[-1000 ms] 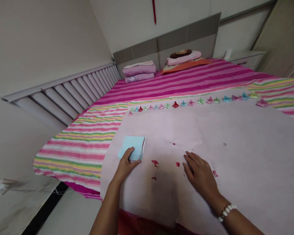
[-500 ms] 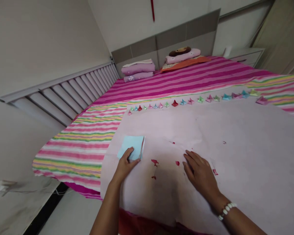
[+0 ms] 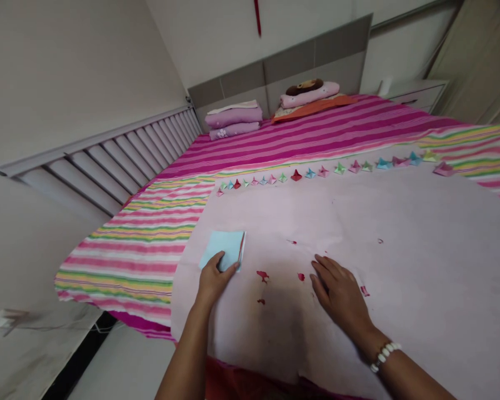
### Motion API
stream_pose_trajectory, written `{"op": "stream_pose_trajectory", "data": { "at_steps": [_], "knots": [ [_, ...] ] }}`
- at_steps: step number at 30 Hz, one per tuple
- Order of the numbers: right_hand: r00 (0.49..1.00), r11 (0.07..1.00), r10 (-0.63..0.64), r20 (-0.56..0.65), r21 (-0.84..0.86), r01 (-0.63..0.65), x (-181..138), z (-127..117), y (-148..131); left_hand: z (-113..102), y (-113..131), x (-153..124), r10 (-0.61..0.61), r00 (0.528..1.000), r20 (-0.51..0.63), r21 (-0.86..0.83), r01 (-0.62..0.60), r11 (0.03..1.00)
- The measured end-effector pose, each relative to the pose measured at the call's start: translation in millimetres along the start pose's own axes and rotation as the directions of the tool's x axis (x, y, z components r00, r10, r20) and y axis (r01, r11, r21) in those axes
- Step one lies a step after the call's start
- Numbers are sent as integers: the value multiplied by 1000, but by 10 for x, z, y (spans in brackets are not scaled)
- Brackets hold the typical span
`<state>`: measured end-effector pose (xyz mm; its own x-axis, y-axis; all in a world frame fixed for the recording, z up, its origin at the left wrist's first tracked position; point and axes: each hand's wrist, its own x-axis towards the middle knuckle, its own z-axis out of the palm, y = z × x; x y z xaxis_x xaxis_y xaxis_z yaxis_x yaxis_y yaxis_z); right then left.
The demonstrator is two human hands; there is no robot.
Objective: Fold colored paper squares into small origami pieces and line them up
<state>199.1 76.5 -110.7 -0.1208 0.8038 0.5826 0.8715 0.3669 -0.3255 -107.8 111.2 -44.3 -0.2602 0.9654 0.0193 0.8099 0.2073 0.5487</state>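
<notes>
My left hand (image 3: 214, 279) rests its fingertips on the near edge of a small stack of square papers (image 3: 225, 247), light blue on top with a red edge showing at the right side; the fingers are stretched out. My right hand (image 3: 339, 296) lies flat and open on the pale pink sheet (image 3: 400, 266), holding nothing, a white bead bracelet on its wrist. Small red paper scraps (image 3: 262, 275) lie between the two hands. A row of several small folded paper shapes (image 3: 316, 173) in red, pink, blue and green runs along the sheet's far edge.
The pink sheet lies on a bed with a striped pink, yellow and green cover (image 3: 141, 244). Folded purple bedding (image 3: 233, 121) and a pillow pile (image 3: 312, 97) sit by the headboard. A slatted rail (image 3: 108, 161) runs along the left; a nightstand (image 3: 416, 91) is at the back right.
Hardly anything differs: the view has shifted slightly, and my left hand's fingertips have drawn a little nearer on the paper stack. The right hand has stayed put.
</notes>
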Motion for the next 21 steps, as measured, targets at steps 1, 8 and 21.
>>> {"op": "stream_pose_trajectory", "data": {
  "at_steps": [1,8,21],
  "knots": [
    [1000,1000,3,1,8,-3,1,0,0,5,36,11,-14,1000,-12,30,15,999],
    [1000,1000,4,0,7,-4,-2,10,9,45,238,83,-40,998,-41,239,48,970],
    [1000,999,-15,-7,-30,15,7,3,-2,71,360,108,-78,993,-87,393,106,913]
  ]
}}
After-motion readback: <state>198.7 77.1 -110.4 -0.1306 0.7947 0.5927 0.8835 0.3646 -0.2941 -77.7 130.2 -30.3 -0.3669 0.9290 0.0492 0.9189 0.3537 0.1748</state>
